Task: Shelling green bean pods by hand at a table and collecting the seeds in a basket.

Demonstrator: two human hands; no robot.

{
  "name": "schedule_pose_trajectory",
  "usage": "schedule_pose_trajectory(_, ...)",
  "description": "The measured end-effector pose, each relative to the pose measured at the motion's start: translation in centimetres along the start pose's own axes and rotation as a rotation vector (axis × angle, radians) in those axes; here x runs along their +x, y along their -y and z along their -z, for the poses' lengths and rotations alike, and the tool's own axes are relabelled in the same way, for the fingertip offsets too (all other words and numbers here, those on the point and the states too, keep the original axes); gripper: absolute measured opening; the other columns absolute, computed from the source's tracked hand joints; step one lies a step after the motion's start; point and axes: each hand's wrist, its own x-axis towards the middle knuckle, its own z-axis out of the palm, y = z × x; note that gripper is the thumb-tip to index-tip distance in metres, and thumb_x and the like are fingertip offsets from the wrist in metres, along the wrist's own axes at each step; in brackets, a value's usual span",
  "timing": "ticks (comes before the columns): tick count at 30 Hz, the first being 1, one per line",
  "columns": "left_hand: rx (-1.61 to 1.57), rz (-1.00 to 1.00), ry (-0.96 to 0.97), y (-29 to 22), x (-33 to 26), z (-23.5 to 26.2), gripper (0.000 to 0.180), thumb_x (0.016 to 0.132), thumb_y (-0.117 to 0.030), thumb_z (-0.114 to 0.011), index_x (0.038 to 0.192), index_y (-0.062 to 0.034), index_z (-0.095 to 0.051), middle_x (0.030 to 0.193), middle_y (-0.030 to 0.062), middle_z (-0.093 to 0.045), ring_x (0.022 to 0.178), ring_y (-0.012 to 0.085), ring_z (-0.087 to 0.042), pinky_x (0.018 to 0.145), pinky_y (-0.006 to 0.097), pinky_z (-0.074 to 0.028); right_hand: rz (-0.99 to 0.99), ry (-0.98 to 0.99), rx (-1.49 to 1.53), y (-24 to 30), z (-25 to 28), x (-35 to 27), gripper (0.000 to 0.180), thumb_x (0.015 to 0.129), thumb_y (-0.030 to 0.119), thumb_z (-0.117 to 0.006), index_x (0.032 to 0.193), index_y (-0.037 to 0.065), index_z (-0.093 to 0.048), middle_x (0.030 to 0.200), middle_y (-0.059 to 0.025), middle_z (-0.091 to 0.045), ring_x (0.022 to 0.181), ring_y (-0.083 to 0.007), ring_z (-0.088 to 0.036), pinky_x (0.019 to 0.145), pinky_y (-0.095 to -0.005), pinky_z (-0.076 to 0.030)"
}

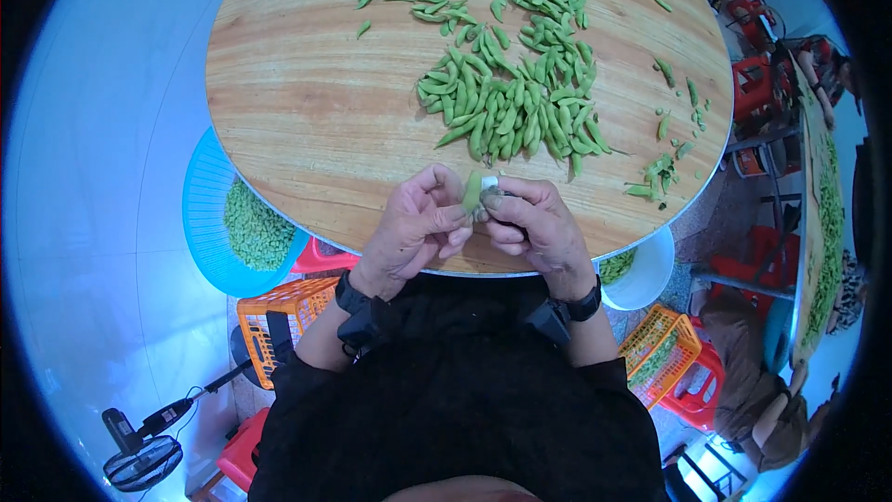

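Both hands, left hand (418, 223) and right hand (534, 223), pinch one green pod (472, 191) above the round wooden table (307, 121).

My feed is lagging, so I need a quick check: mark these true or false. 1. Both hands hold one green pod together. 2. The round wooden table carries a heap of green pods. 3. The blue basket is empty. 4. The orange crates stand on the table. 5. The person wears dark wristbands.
1. True: the left hand and right hand pinch one green bean pod.
2. True: the round wooden table carries a heap of green pods.
3. False: the blue plastic basket holds shelled green beans.
4. False: the orange plastic crates sit below the table.
5. True: a dark wristband on each wrist.
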Motion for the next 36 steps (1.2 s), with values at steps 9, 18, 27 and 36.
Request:
schedule_pose_trajectory(9,0.243,0.015,-0.05,-0.3,0.8,-1.6,0.029,0.086,-0.005,-0.067,0.109,-0.0037,-0.05,0.086,0.0064,-0.063,0.065,0.0099,-0.058,0.051,0.022,-0.044,0.038,-0.102,-0.301,0.6,-0.4,-1.0,0.015,0.093,0.006,-0.054,0.102,-0.003,-0.063,0.073,-0.0022,-0.052,0.056,-0.0082,-0.045,0.047,-0.0229,-0.034)
schedule_pose_trajectory(18,1.077,-0.157,-0.087,-0.9,0.4,-1.7,0.018,0.095,-0.012,-0.054,0.109,-0.0001,-0.056,0.07,0.0044,-0.063,0.06,0.0082,-0.057,0.057,0.023,-0.047,0.478,-0.222,-1.085,-0.3,-1.2,-0.6,0.017,0.083,0.0,-0.056,0.098,-0.002,-0.063,0.076,-0.0161,-0.056,0.07,-0.0291,-0.058,0.063,-0.0359,-0.045)
schedule_pose_trajectory(27,0.091,0.011,-0.239,1.3,1.0,-2.0,0.03,0.095,-0.006,-0.04,0.12,0.0009,-0.055,0.073,-0.0003,-0.056,0.062,0.0042,-0.05,0.053,0.019,-0.04,0.794,-0.475,-1.462,-3.8,-3.5,0.5,0.019,0.08,-0.004,-0.058,0.098,-0.005,-0.054,0.087,-0.0171,-0.048,0.067,-0.034,-0.058,0.056,-0.041,-0.048)
schedule_pose_trajectory(36,-0.047,-0.091,-0.264,1.6,1.7,-3.2,0.036,0.088,-0.001,-0.038,0.12,0.0006,-0.055,0.072,-0.0043,-0.052,0.058,0.0018,-0.045,0.048,0.017,-0.033,0.856,-0.485,-1.505,-4.4,-3.1,1.0,0.029,0.078,-0.007,-0.06,0.107,-0.007,-0.056,0.091,-0.016,-0.051,0.068,-0.03,-0.058,0.053,-0.0379,-0.048)
